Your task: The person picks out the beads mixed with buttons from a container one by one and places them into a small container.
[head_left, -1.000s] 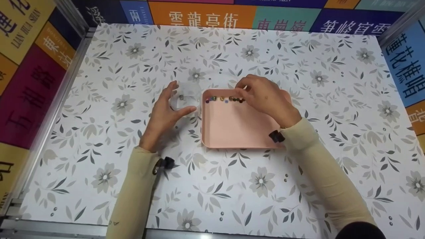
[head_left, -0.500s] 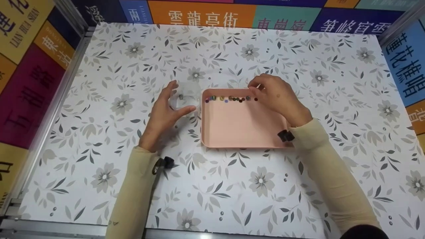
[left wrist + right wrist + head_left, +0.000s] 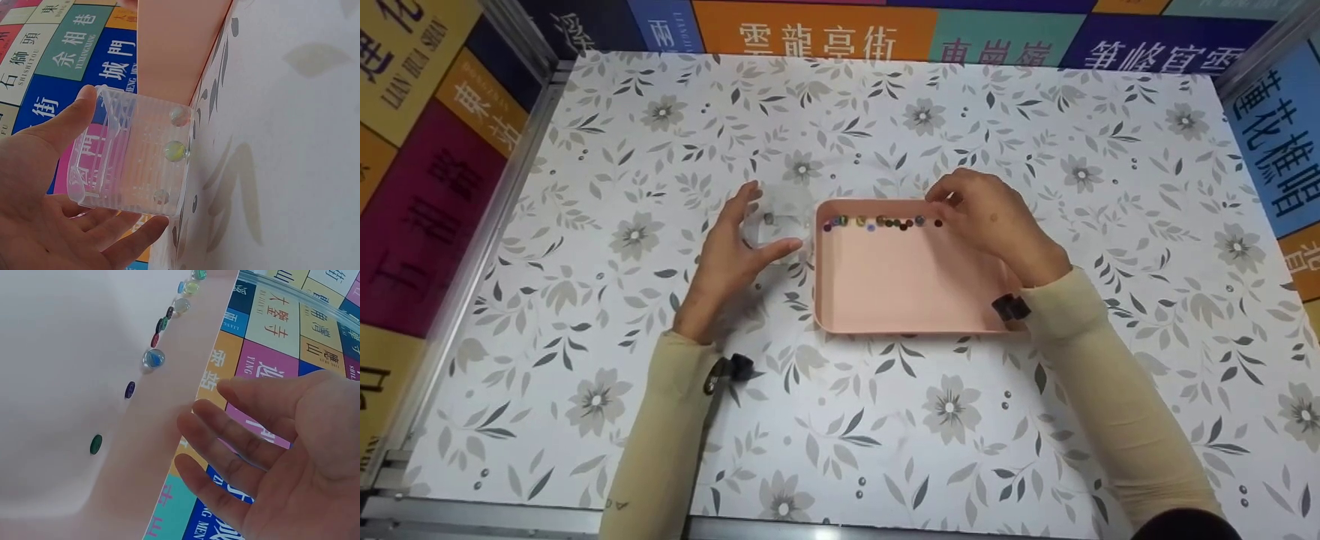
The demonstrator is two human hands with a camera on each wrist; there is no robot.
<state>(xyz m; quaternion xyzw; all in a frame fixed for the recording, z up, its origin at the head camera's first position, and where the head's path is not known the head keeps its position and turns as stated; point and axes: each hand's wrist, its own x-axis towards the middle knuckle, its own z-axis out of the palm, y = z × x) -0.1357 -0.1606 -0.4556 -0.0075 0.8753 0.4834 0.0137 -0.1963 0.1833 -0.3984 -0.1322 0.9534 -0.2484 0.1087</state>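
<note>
A clear ribbed plastic box (image 3: pixel 132 154) stands left of the pink tray (image 3: pixel 892 289). My left hand (image 3: pixel 726 259) holds the box between thumb and fingers, and several glass marbles (image 3: pixel 175 151) lie inside it. In the tray, a row of marbles (image 3: pixel 153 359) and small flat coloured discs lies along the far wall. A purple disc (image 3: pixel 130 390) and a green disc (image 3: pixel 96 444) are at the right end of this row. Over the tray's far right part is my right hand (image 3: pixel 990 221), its fingers loosely bent at the rim, with nothing visible between them.
A floral-patterned table top (image 3: pixel 660 450) lies beneath everything. Panels with large printed characters (image 3: pixel 817 34) rise behind the table and along both sides. Metal rails (image 3: pixel 502 510) border the front and left edges.
My right hand has moved right along the tray's far wall, bringing a marble and a dark disc into view behind it. My left hand and the box have stayed in place.
</note>
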